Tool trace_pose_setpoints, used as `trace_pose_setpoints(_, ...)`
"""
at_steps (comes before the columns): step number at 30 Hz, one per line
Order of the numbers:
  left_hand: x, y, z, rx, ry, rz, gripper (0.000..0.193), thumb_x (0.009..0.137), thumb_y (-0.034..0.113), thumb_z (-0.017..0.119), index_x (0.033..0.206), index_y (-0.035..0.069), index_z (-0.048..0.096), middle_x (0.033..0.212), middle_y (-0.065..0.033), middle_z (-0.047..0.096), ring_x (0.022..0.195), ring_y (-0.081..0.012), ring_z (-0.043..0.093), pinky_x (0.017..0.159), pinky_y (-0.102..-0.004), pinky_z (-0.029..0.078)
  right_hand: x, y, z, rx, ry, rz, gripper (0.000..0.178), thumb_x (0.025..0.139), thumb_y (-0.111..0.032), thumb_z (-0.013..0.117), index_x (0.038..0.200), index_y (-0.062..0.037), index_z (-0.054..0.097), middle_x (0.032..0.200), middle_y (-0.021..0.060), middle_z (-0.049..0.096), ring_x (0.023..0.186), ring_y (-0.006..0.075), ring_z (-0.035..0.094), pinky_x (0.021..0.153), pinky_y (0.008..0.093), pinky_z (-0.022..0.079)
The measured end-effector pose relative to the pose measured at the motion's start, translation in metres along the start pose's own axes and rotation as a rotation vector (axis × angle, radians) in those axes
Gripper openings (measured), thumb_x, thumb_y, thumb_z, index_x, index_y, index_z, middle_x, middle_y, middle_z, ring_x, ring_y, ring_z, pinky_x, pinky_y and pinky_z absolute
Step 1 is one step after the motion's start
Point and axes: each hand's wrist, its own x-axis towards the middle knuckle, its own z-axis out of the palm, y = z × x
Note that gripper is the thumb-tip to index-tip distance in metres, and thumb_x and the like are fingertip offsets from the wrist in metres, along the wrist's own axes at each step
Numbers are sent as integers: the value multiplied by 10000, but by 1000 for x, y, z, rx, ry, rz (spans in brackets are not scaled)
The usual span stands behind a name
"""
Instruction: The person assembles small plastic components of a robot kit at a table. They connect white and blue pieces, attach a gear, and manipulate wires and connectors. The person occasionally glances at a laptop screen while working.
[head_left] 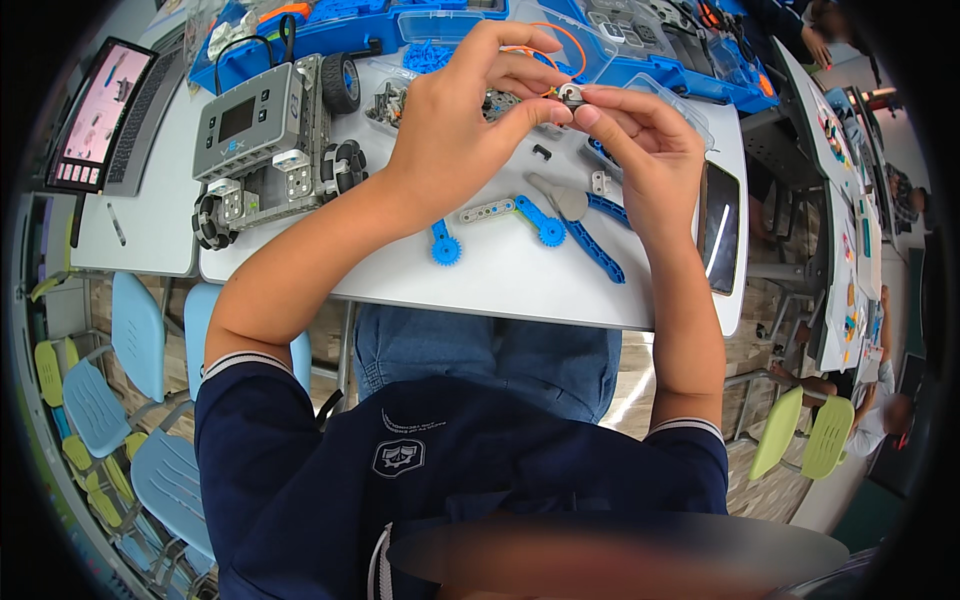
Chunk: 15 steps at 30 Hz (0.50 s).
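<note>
Above the white table [380, 270], my left hand [450, 105] and my right hand [645, 140] meet with thumbs and fingertips pinched together. Between them is a small grey-and-black building piece [571, 94], partly covered by my fingers. Under my hands lie a small black connector [541, 152] and a light grey connector [601, 182]. Closer to me, pliers with blue handles [597, 250] lie near a blue gear on an arm [550, 232] joined to a grey beam [487, 211]. A second blue gear [446, 250] lies left of these.
A wheeled robot with a grey control box [237, 122] stands at left, with a laptop [150, 120] and a pen [117, 224] beyond it. Blue parts bins [660, 72] line the back. A dark phone [720, 230] lies at the right edge. Several chairs [137, 335] and other people are around.
</note>
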Motion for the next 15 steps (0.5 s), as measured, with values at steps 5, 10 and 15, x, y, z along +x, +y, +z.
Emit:
trace_pose_setpoints(5, 2, -1, 0, -24, 6, 22, 451, 839, -29, 749, 1223, -8, 513, 1055, -168, 727, 983, -209, 719, 872, -306, 574, 0, 2, -1, -1, -10, -11, 172, 872, 41, 725, 1043, 55, 708, 1035, 152, 737, 964, 191, 717, 886, 297, 571)
trace_pose_setpoints(10, 0, 3, -1, -113, -1, -24, 451, 839, -29, 755, 1217, -14, 509, 1056, -174, 721, 988, -222, 717, 862, -313, 585, 0, 3, -1, 12, -23, -63, 161, 876, 47, 718, 1036, 56, 699, 1044, 155, 732, 995, 198, 709, 908, 317, 572)
trace_pose_setpoints(15, 1, 7, -2, -137, 0, -54, 471, 826, -44, 764, 1215, -22, 499, 1058, -178, 715, 992, -223, 716, 847, -314, 595, 0, 3, 0, 32, -15, -71, 175, 875, 57, 716, 1042, 65, 667, 1061, 173, 722, 1016, 213, 703, 920, 324, 571)
